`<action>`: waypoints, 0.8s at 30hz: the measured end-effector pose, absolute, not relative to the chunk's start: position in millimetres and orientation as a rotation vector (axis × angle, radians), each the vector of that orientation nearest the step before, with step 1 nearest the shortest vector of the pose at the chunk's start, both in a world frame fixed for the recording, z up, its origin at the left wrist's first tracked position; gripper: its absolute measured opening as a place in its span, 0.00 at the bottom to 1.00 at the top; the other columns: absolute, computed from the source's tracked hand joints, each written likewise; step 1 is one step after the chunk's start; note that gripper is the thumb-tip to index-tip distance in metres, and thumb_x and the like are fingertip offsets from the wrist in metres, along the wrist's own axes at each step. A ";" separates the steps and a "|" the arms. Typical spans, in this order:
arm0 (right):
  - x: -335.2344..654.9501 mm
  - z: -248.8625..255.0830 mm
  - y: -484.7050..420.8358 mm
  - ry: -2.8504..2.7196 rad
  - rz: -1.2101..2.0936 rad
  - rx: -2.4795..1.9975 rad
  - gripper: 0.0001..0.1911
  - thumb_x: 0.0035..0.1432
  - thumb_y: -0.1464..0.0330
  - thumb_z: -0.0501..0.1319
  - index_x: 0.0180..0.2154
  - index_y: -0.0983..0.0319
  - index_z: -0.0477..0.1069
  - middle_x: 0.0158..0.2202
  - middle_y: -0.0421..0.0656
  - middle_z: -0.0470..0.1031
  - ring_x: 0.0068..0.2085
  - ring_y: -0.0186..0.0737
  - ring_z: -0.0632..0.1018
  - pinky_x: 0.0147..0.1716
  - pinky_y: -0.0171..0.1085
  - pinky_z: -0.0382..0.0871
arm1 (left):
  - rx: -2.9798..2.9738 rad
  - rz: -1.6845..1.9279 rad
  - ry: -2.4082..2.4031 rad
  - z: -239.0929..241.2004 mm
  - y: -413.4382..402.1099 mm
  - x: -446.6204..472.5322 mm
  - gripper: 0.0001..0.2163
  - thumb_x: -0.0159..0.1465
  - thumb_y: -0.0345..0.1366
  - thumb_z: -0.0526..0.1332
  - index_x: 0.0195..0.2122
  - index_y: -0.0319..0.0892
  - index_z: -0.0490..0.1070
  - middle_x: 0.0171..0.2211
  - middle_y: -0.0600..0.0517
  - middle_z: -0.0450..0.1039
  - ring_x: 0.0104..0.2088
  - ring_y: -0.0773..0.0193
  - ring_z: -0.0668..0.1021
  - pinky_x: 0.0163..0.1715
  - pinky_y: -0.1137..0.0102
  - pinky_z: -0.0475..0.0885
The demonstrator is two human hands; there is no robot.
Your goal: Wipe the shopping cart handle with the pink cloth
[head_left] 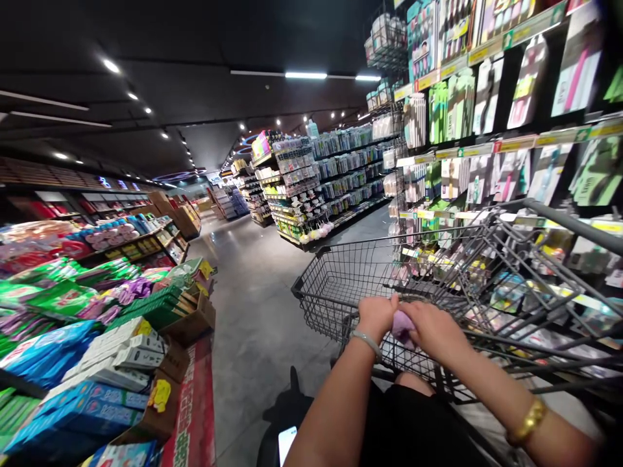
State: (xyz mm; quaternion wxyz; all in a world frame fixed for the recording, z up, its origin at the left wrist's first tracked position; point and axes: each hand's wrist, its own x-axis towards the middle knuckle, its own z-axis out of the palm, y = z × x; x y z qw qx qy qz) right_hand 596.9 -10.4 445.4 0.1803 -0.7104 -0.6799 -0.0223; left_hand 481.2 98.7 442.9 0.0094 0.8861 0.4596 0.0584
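My left hand, with a pale bracelet at the wrist, is closed, its thumb side against my right hand. Between them bulges a bunched light-purple cloth, gripped by both; most of the fingers are hidden from above. A gold bracelet circles my right forearm. Both hands are over a dark wire shopping cart, close to its near rim. Whether the fingers also touch the wire cannot be made out. Below my left forearm, part of a lit phone screen shows.
More dark cart bars rise at the right, before a rack of packaged toothbrush-like goods. Cartons and bags are stacked at the left on a red-edged base. A grey floor aisle runs between them toward further shelves.
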 end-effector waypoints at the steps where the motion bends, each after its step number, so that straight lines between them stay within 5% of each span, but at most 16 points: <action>1: 596.1 440.5 -13.5 -1.960 -0.162 -1.941 0.24 0.52 0.74 0.58 0.51 0.56 0.72 0.47 0.48 0.76 0.46 0.48 0.75 0.43 0.42 0.65 | 2.774 0.172 1.438 443.1 97.9 480.3 0.33 0.73 0.48 0.37 0.41 0.35 0.81 0.36 0.37 0.80 0.41 0.50 0.81 0.38 0.61 0.73; 6: 649.4 405.4 -50.8 -2.015 -0.345 -1.683 0.26 0.54 0.76 0.57 0.54 0.54 0.70 0.57 0.46 0.71 0.52 0.47 0.72 0.50 0.44 0.65 | 2.842 0.055 1.399 448.1 95.7 480.0 0.29 0.73 0.43 0.38 0.41 0.37 0.80 0.37 0.40 0.80 0.42 0.52 0.81 0.38 0.61 0.74; 12: 636.4 402.5 -59.8 -1.842 -0.513 -1.802 0.21 0.57 0.76 0.58 0.52 0.55 0.72 0.55 0.46 0.73 0.51 0.49 0.72 0.50 0.47 0.64 | 2.980 -0.119 1.371 457.0 92.4 477.9 0.26 0.74 0.39 0.37 0.47 0.40 0.76 0.41 0.41 0.79 0.43 0.54 0.81 0.39 0.63 0.74; 18: 597.5 429.5 -41.2 -1.798 -0.493 -1.879 0.12 0.64 0.71 0.59 0.48 0.56 0.73 0.52 0.45 0.75 0.50 0.45 0.71 0.50 0.44 0.62 | 3.159 -0.237 1.180 461.8 98.6 476.2 0.20 0.70 0.36 0.51 0.62 0.40 0.62 0.43 0.38 0.78 0.42 0.50 0.81 0.37 0.62 0.73; 24: 658.0 447.2 -112.7 -1.702 -0.425 -1.986 0.15 0.61 0.78 0.58 0.46 0.56 0.73 0.50 0.43 0.75 0.50 0.44 0.70 0.49 0.43 0.61 | 3.099 -0.295 1.246 463.6 96.7 480.1 0.18 0.69 0.37 0.54 0.60 0.45 0.64 0.43 0.41 0.78 0.41 0.54 0.80 0.37 0.64 0.71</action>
